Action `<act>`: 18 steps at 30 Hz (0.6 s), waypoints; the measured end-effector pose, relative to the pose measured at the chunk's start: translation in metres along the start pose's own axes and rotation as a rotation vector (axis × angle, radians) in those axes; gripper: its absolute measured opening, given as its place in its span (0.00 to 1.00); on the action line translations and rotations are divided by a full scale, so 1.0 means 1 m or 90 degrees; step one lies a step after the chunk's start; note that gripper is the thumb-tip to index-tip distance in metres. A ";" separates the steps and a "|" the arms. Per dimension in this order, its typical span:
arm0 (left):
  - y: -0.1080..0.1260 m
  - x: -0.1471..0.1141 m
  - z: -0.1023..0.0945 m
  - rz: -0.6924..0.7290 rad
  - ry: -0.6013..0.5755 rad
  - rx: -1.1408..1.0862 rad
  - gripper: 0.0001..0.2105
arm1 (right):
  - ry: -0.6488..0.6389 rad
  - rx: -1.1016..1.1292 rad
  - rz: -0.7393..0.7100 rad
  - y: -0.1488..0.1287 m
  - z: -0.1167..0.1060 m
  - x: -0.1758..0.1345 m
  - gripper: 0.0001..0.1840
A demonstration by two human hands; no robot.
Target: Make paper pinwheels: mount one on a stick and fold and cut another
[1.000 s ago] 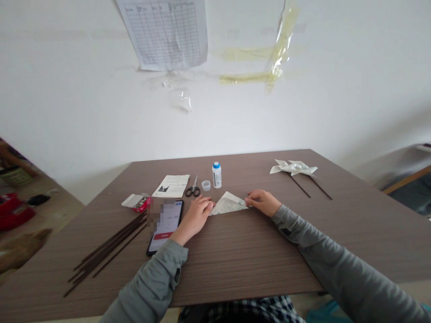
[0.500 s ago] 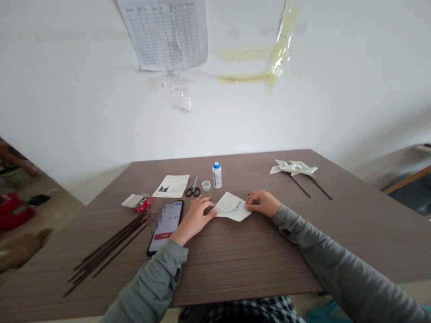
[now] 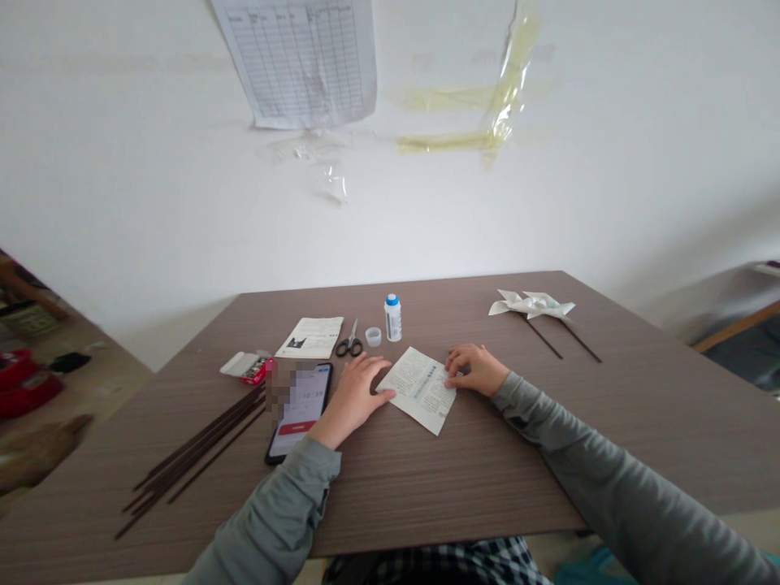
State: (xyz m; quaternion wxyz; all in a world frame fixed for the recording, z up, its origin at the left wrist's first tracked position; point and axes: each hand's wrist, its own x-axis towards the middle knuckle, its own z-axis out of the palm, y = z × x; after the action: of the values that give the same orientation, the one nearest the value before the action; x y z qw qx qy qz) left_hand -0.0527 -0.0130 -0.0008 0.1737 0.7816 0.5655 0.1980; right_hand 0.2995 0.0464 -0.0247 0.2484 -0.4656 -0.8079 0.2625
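A square of printed paper lies opened out on the table between my hands, turned cornerwise. My left hand rests at its left corner, fingers stretched and apart, the thumb tip touching the paper's edge. At the right corner, my right hand has thumb and fingertips closed on the paper. Just beyond it stand a white glue bottle with a blue top and a small clear cap. Black-handled scissors lie past my left fingers.
Two paper pinwheels on dark sticks lie at the back right. Another printed sheet, an open red-and-white box, several dark sticks and a phone showing a timer are on the left. A wall stands behind the table.
The paper's lower part, folded up before, has unfolded toward me and the sheet now spreads as a full square. Both hands have barely moved.
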 end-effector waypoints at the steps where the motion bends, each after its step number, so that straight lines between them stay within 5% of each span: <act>1: 0.001 0.000 0.000 0.008 0.001 0.003 0.29 | -0.009 -0.020 0.019 -0.001 0.000 -0.001 0.15; 7: 0.007 -0.002 0.000 0.012 -0.043 0.056 0.19 | -0.012 -0.075 0.038 -0.002 0.001 -0.002 0.09; 18: 0.020 -0.005 -0.002 -0.013 -0.054 0.104 0.21 | -0.080 -0.054 -0.029 0.002 0.001 -0.002 0.27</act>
State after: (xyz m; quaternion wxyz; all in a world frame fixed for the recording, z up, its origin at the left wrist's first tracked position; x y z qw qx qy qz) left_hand -0.0389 -0.0238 0.0099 0.1347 0.7951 0.5798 0.1163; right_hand 0.3012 0.0456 -0.0269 0.1835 -0.4400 -0.8424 0.2512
